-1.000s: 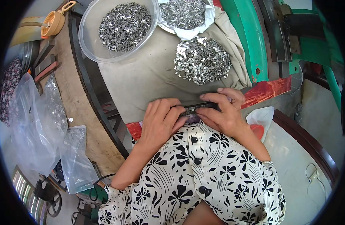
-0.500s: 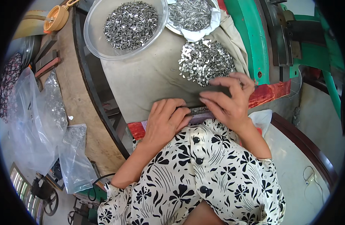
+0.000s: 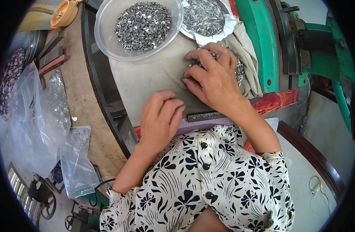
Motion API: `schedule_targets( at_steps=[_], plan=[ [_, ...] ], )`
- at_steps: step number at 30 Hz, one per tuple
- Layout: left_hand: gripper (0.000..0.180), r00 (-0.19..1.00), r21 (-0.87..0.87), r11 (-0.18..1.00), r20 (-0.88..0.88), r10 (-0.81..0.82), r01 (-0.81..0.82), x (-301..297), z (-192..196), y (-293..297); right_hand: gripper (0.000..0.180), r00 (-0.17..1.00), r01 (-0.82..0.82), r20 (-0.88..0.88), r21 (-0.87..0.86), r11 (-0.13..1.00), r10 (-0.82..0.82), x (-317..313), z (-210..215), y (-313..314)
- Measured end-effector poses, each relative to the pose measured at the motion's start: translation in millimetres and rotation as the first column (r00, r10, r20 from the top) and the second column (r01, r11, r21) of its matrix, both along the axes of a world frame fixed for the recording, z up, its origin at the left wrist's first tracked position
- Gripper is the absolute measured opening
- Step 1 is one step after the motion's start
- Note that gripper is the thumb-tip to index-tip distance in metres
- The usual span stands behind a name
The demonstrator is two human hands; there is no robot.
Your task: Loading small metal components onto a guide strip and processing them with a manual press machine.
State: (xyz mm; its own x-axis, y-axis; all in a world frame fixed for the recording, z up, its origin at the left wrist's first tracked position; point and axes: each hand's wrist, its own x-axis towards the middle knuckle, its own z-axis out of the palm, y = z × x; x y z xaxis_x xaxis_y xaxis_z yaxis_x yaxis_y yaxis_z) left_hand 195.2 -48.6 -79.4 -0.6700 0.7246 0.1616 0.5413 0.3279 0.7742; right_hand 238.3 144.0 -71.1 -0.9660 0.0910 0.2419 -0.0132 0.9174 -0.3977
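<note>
My right hand (image 3: 216,79) is over a pile of small flat silvery metal pieces (image 3: 240,69) and covers most of it. Its thumb and forefinger tips come close together at the pile's left edge; whatever they may hold is too small to make out. Lower and to the left, my left hand (image 3: 159,120) hovers over the cloth with curled fingers, thumb against forefinger, and what is between them is hidden. A dark narrow strip with a row of slots (image 3: 204,116) lies near my body, on purple checked fabric (image 3: 202,124), apart from both hands.
A clear plastic basin (image 3: 108,52) of small metal parts stands at the back, beside a bowl of thin metal pins (image 3: 203,17). Green machinery (image 3: 258,42) borders the right. On the left, a wooden bench (image 3: 79,85) carries plastic bags (image 3: 77,162) and a red-handled tool (image 3: 53,64).
My right hand has moved up and left, from beside the pile to over it. My left hand has drawn back left from the slotted strip, which now shows more fully.
</note>
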Motion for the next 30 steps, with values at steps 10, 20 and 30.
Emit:
schedule_targets(
  at_steps=[10, 20, 30],
  plan=[
    [0.016, 0.995, -0.079, 0.994, -0.066, 0.068, -0.073, -40.8, 5.7, 25.3, 0.016, 0.998, 0.056, 0.027, -0.025, 0.998, -0.056, 10.6, 1.6, -2.7],
    [0.017, 0.998, -0.079, 0.996, -0.060, 0.033, -0.038, -47.4, 1.3, 30.3, 0.017, 0.997, 0.026, 0.069, -0.066, 0.997, -0.022, 3.1, 3.7, -3.8],
    [0.020, 0.987, -0.136, 0.983, -0.090, -0.135, 0.122, -58.9, 3.4, 37.7, 0.015, 0.996, 0.082, 0.022, -0.009, 0.997, -0.081, 22.2, 15.9, 4.1]
  ],
)
